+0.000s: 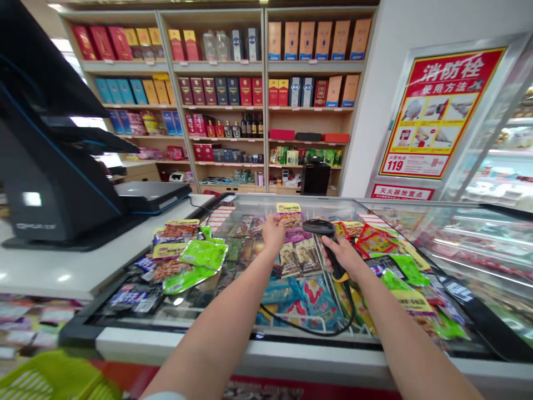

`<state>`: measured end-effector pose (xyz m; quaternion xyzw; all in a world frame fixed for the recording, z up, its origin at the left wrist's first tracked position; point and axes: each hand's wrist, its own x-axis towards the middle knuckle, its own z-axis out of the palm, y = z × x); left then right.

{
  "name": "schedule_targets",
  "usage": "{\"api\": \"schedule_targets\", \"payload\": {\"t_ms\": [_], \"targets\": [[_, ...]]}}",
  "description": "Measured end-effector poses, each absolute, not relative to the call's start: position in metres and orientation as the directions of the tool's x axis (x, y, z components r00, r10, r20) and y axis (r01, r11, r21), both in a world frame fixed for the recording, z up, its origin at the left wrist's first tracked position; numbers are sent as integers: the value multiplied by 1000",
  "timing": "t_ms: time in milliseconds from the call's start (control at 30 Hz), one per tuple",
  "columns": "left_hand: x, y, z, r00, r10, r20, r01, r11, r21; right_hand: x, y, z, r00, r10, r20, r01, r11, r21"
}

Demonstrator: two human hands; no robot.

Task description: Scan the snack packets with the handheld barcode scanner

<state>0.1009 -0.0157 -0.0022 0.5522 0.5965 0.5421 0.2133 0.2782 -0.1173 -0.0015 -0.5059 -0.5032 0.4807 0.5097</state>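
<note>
My left hand (273,233) is closed on a small snack packet (288,213) with a yellow top, held up over the glass lid of a chest freezer (291,333). My right hand (343,256) grips the handle of a black barcode scanner (318,226), whose head sits just right of the packet. A black cable (308,329) runs from the scanner down across the glass. Green and red snack packets (202,254) lie in a pile to the left of my left hand. More packets (377,242) lie spread to the right of my right hand.
A black checkout terminal (50,166) stands on the white counter (50,266) at left. A green basket (54,378) shows at the bottom left corner. Shelves of boxed goods (258,89) fill the back wall. A red fire-hydrant poster (441,111) and a display fridge stand at right.
</note>
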Motion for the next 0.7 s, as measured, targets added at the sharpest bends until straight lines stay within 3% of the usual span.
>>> {"api": "schedule_targets", "payload": {"t_ms": [167, 333, 567, 700], "targets": [[71, -28, 14, -304, 857, 417, 452, -255, 855, 255, -114, 1, -21, 999, 50, -79, 48, -996], [-4, -63, 11, -349, 834, 427, 485, -229, 844, 215, -109, 7, -143, 985, 100, -59, 93, -994], [-127, -137, -12, -481, 794, 372, 615, 3, 789, 159, -103, 8, -274, 956, 102, -74, 85, -994], [-163, -159, -22, -513, 758, 403, 708, 109, 698, 121, -106, 7, -375, 922, 100, -78, 76, -994]]}}
